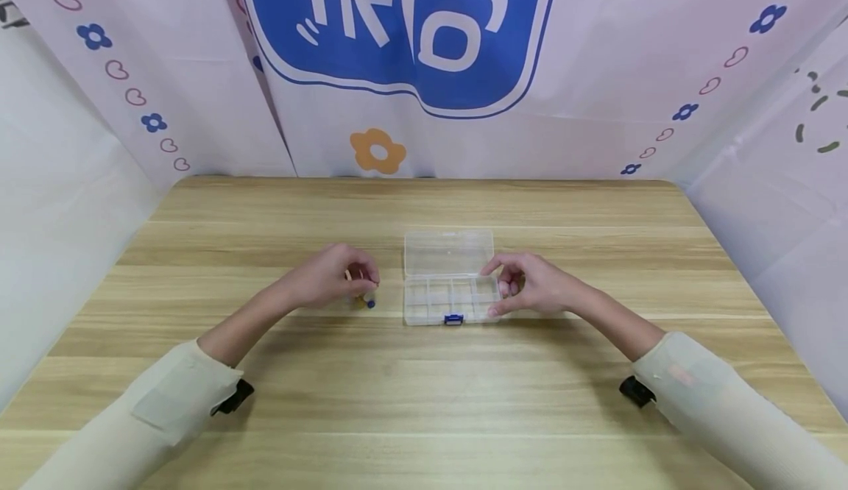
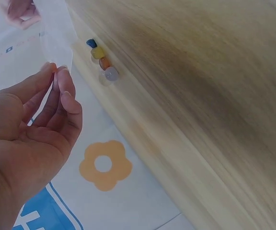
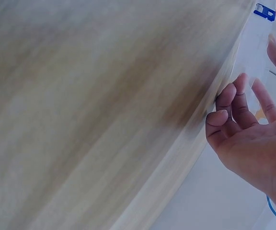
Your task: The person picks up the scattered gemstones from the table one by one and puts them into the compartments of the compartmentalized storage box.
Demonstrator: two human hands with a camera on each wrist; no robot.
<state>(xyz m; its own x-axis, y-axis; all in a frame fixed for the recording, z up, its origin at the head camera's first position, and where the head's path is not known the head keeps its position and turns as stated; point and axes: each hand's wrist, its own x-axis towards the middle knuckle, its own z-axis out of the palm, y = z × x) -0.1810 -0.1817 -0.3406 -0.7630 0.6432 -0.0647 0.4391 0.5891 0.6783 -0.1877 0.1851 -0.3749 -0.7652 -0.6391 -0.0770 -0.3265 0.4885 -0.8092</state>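
An open clear plastic compartment box lies on the table, its lid folded back behind it and a blue latch on the front. My right hand grips the box's right end, thumb near the front corner and index finger at the back. Left of the box, my left hand pinches a tiny orange-red bead between thumb and fingertip. Below that hand sits a short row of small beads: blue, yellow, orange and whitish.
The wooden table spreads around the box and both hands. A white printed cloth hangs along its back edge, and white sheets rise at both sides. Each sleeve has a dark wrist mount under its cuff.
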